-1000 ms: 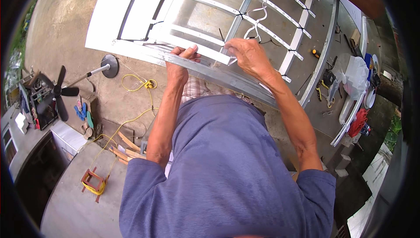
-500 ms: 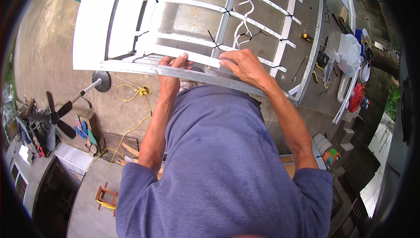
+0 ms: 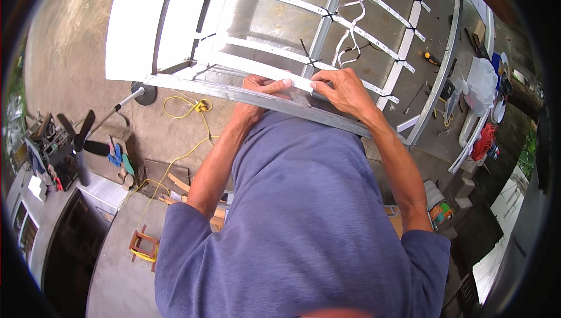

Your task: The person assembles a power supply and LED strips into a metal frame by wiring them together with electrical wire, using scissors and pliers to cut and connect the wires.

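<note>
A plain white strip (image 3: pixel 248 68) runs along the near side of a metal frame, its right part between my two hands. My left hand (image 3: pixel 263 89) is closed on it, thumb on top and fingers curled beneath, just above the near metal rail (image 3: pixel 225 92). A short gap to the right, my right hand (image 3: pixel 345 90) pinches the strip's end between thumb and fingertips. Just beyond lies a white LED strip (image 3: pixel 263 49), fixed to a grey metal crossbar (image 3: pixel 321 40) with a black cable tie (image 3: pixel 311 62). Several similar strips lie farther off.
White wires (image 3: pixel 353 26) hang across the strips. White panels (image 3: pixel 131 32) cover the frame's left. At right are an orange-handled screwdriver (image 3: pixel 432 58), a plastic bag (image 3: pixel 482 84) and red wire (image 3: pixel 484 141). A black fan (image 3: pixel 79 141) and yellow cord (image 3: pixel 201 106) are at left.
My left hand has slid right along the white strip, closer to my right hand, which keeps its pinch. The whole view has shifted, so the frame appears farther right.
</note>
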The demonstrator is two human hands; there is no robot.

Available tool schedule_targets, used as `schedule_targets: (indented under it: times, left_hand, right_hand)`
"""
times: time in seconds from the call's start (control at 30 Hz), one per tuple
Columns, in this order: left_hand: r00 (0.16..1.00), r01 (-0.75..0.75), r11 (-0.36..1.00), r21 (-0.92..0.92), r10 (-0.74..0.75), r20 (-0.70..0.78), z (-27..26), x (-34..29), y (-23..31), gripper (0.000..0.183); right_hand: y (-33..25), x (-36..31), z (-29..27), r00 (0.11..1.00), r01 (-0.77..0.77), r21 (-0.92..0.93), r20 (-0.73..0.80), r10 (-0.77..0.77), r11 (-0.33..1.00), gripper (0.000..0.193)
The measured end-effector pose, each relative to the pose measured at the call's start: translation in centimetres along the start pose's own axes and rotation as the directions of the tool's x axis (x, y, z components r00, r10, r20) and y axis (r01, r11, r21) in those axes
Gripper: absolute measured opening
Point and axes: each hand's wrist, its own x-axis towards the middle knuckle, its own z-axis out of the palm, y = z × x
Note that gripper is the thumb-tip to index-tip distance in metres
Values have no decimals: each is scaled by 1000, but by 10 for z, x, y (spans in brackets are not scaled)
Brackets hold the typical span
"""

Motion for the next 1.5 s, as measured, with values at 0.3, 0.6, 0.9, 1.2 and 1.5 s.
schedule_targets:
  times: [0.3,0.6,0.9,1.2,1.5]
  left_hand:
    - [998,13,999,-37,-14,-53,1,0,-1,15]
    - [998,-20,999,47,23,-61,-2,0,-7,17]
    - [999,-2,997,82,6,-47,2,-4,-7,26]
    - [999,-31,993,118,35,-36,2,-1,-9,19]
    - [997,-60,982,181,66,-29,1,2,-15,26]
  right_hand:
    - [11,1,11,991,91,9,-104,-89,996,18]
    - [9,-2,8,1000,6,119,-22,-3,993,24]
    - [-1,2,5,995,-94,80,36,92,992,27]
    - [7,1,5,996,-82,130,49,76,988,26]
    - [8,1,5,995,-89,146,59,81,985,27]
